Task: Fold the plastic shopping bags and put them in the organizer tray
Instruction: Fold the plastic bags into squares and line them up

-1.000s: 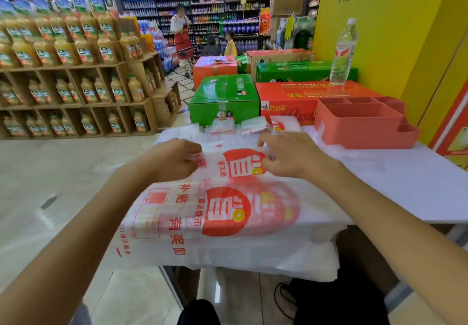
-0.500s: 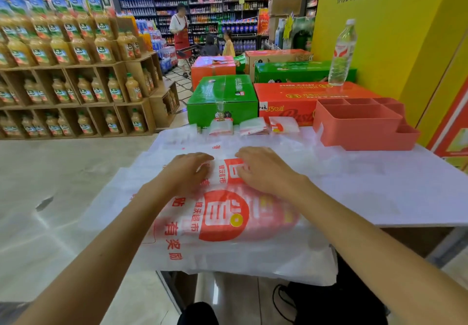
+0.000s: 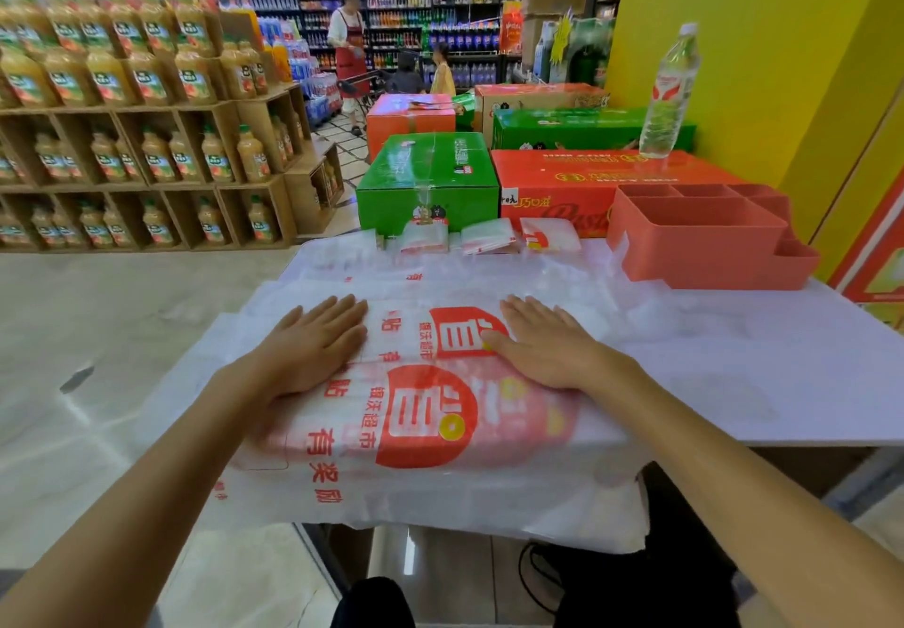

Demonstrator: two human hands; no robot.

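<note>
Both hands flat, fingers straight and together: left hand (image 3: pixel 313 348) and right hand (image 3: pixel 543 346) press the plastic shopping bag (image 3: pixel 420 412) on the table's (image 3: pixel 734 358) near-left edge, organizer tray (image 3: pixel 704 241) far right.

The store was bright all over, with soft, faint shadows. Light shone off the pale floor (image 3: pixel 98 334) and the shiny plastic bag (image 3: pixel 440 432). The wide lens bent the edges, so the juice shelves (image 3: pixel 122 138) leaned. Far things looked a bit fuzzy.
</note>
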